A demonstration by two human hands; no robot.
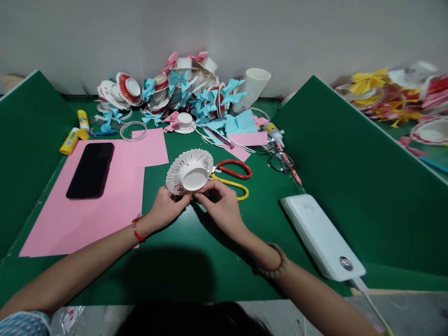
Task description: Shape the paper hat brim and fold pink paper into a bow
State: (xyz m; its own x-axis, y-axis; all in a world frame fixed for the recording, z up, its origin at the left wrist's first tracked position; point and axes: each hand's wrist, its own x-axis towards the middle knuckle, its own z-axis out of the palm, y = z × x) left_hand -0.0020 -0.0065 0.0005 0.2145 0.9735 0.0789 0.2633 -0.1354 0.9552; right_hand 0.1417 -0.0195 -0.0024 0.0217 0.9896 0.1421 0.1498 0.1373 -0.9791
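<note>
A white paper-cup piece point(194, 177) with a wide pleated, frilled rim is held up at the middle of the green table. My left hand point(168, 205) grips its lower left edge between thumb and fingers. At the lower right edge, my right hand point(224, 205) pinches the same piece, thumb near the other thumb. Scissors point(241, 169) with one red and one yellow handle lie just behind the right hand, their blades hidden by the frilled piece.
Pink sheets point(122, 186) and a black phone point(90, 171) lie left. Finished-looking cup pieces with bows point(178, 81) pile up behind, beside stacked cups point(252, 88). A white power bank point(322, 235) with a cable lies right, near glasses point(281, 161). Green partitions point(350, 177) flank the table.
</note>
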